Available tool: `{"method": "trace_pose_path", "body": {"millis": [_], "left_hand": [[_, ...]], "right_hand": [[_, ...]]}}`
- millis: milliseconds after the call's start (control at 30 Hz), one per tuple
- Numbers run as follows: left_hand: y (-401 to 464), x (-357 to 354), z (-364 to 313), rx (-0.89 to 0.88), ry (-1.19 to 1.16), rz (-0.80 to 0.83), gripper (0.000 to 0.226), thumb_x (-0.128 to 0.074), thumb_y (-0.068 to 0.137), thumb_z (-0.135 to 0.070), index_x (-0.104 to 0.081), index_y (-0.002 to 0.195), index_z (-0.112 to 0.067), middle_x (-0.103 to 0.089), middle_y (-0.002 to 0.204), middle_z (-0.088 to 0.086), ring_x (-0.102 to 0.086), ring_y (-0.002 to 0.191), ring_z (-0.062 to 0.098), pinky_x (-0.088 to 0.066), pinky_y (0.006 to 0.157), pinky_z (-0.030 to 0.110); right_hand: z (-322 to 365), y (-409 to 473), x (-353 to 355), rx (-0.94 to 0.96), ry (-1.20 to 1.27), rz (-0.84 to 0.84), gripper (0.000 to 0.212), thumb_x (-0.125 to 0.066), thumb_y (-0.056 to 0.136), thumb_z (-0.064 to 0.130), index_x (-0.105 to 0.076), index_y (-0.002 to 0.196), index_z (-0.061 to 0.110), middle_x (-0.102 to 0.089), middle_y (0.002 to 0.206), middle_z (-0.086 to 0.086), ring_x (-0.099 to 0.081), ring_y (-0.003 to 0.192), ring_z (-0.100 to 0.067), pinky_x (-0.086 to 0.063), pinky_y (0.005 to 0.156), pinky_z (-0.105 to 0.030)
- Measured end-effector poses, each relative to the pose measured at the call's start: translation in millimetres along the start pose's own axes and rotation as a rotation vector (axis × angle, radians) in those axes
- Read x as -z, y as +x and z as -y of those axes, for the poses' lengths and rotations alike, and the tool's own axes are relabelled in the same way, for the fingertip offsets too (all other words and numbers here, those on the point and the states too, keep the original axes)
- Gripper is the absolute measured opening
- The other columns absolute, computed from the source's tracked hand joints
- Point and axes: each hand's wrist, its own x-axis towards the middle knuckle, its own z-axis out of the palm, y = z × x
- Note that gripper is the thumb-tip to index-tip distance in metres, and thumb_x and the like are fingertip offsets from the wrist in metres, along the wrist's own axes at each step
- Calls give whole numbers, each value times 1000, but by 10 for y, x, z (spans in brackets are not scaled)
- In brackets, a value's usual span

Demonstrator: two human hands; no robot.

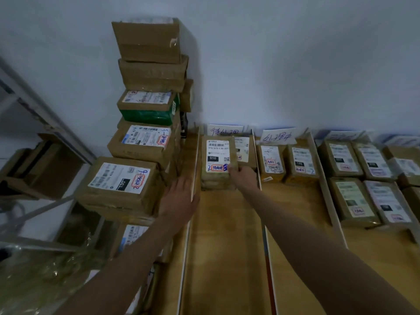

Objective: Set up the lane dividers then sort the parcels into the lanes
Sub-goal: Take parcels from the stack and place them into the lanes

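Cardboard parcel (217, 159) lies label-up atop a small stack in the leftmost lane, long axis running toward the wall; the right hand (244, 178) grasps its near right corner. Left hand (181, 198), fingers straight, presses against the left divider (195, 178) on the tabletop (227, 235).

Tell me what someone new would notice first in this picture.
The tall stack of parcels against the wall at left stands out first. In the middle, the right hand holds the near corner of a labelled parcel in the leftmost lane, while the left hand rests flat by the lane divider. To the right, more parcels fill the other lanes.
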Motion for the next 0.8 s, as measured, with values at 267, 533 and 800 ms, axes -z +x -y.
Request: {"method": "trace_pose_path", "body": {"millis": [267,533,800], "left_hand": [[218,-324,90,64,-23,18,63,-28,102,-50,-22,155,-17,-28,158,2,-34,140,23,-30,115,37],[306,-448,143,77,-13,29,61,-30,103,-48,-24,155,-17,-31,157,2,-33,140,20,-28,116,33],[194,-443,126,54,24,42,61,-36,102,-48,-31,152,-13,-37,153,5,-36,139,22,-26,117,34]], "right_hand": [[140,824,-391,30,-115,-15,48,-50,99,48,-65,104,2,-62,117,-18,-66,88,-25,-58,81,-41],[153,1089,-594,-15,-258,-20,46,-47,100,48,-58,106,3,-41,137,-20,-59,103,-30,-52,94,-45],[170,1023,-578,-34,-126,-6,26,-52,99,17,-54,117,-1,-61,117,-16,-64,91,-25,-54,64,-31]]}}
